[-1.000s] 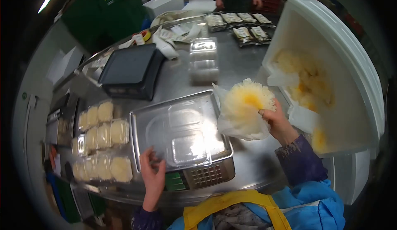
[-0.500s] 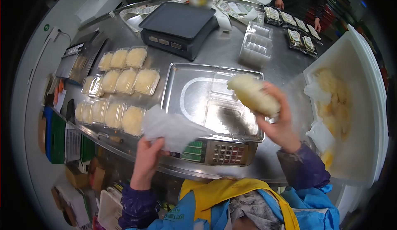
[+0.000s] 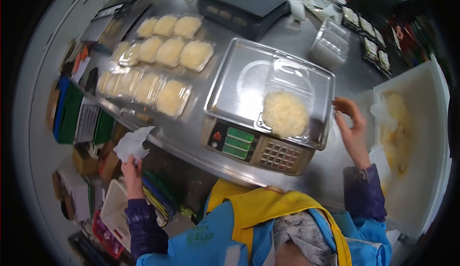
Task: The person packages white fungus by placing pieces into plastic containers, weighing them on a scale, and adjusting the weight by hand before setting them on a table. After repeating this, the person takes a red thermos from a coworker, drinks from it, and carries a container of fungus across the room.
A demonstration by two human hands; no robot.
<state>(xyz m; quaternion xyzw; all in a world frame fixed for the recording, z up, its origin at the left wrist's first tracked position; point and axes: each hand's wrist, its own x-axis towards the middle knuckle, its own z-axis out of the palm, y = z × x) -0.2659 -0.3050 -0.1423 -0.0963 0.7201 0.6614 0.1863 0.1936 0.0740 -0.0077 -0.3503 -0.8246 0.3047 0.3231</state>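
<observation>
A round cake of pale, shredded-looking food lies in an open clear plastic container on the steel tray of a digital scale. Just off the tray's right edge is my right hand, its fingers curved and apart with nothing in them. My left hand is out beyond the table's front edge at the left, pinching a crumpled thin white sheet. Green digits glow on the scale's display, beside its keypad.
Filled clear packs stand in rows at the left. A dark scale is behind the tray, with stacked clear containers to its right. A large white bin holds more pale food. Across the table, a person's hand is near dark packs.
The food cake has left my right hand and now sits in the container on the scale. My left hand has carried the white sheet left, away from the scale. The view has shifted.
</observation>
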